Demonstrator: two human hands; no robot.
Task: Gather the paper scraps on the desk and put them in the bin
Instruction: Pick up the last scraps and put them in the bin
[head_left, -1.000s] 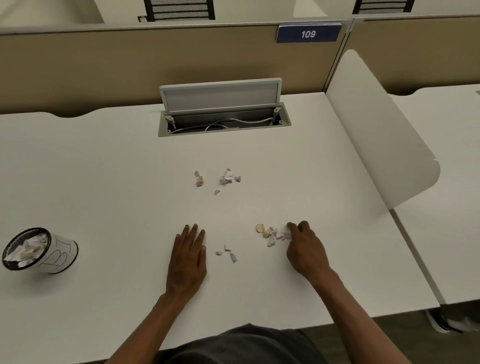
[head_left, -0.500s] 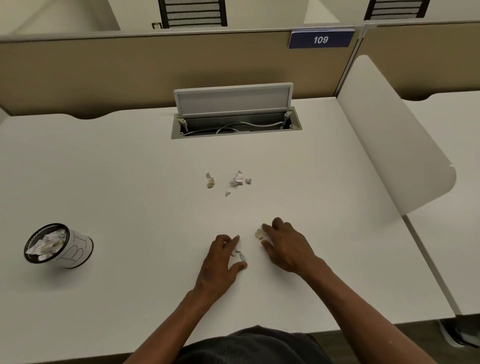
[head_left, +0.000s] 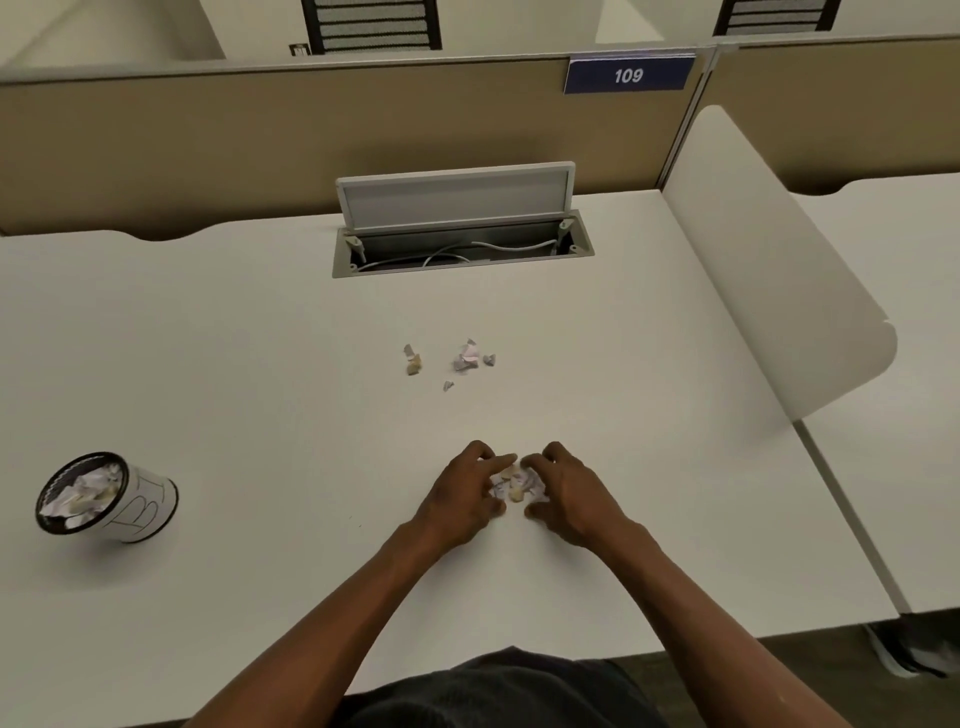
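Note:
A small heap of torn paper scraps (head_left: 515, 484) lies on the white desk (head_left: 218, 364) between my two hands. My left hand (head_left: 462, 493) cups the heap from the left and my right hand (head_left: 569, 493) from the right, fingertips almost meeting above it. Both hands rest on the desk with fingers curled round the heap. A second cluster of scraps (head_left: 465, 358) lies farther back, apart from my hands, with a tan scrap (head_left: 413, 366) at its left. The bin (head_left: 106, 499), a small white cup with a black rim, stands at the far left with crumpled paper inside.
An open cable tray (head_left: 462, 249) with its lid raised sits at the back of the desk. A curved white divider (head_left: 769, 280) rises along the right side. A tan partition (head_left: 311, 140) closes the back. The desk's front edge is right at my body.
Both hands slid toward each other, sweeping the near scraps from two separate spots into one heap. The far cluster and the bin have not moved.

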